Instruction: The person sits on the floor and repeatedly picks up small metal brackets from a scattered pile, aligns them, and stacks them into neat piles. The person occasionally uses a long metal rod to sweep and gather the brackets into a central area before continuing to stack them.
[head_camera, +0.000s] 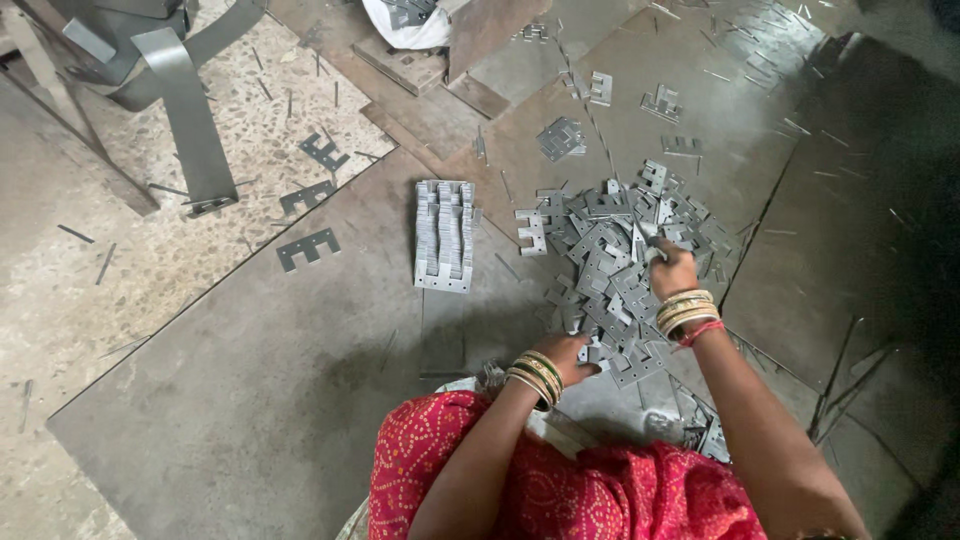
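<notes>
A loose heap of small grey E-shaped metal plates (610, 250) lies on the rusty sheet-metal floor (260, 380) in front of me. My right hand (672, 270) rests in the heap with its fingers closed on one of the plates. At the heap's near edge, my left hand (567, 352) presses down on a few plates, fingers curled over them. Both wrists carry gold bangles. To the left of the heap stands a neat aligned row of stacked plates (444, 235).
Single plates (308, 248) lie scattered on the speckled stone floor at the left, beside a bent metal strip (185, 120). More stray plates (562, 137) and thin metal slivers lie farther off. A white sack (405, 25) sits at the top. My red patterned clothing (560, 490) fills the bottom.
</notes>
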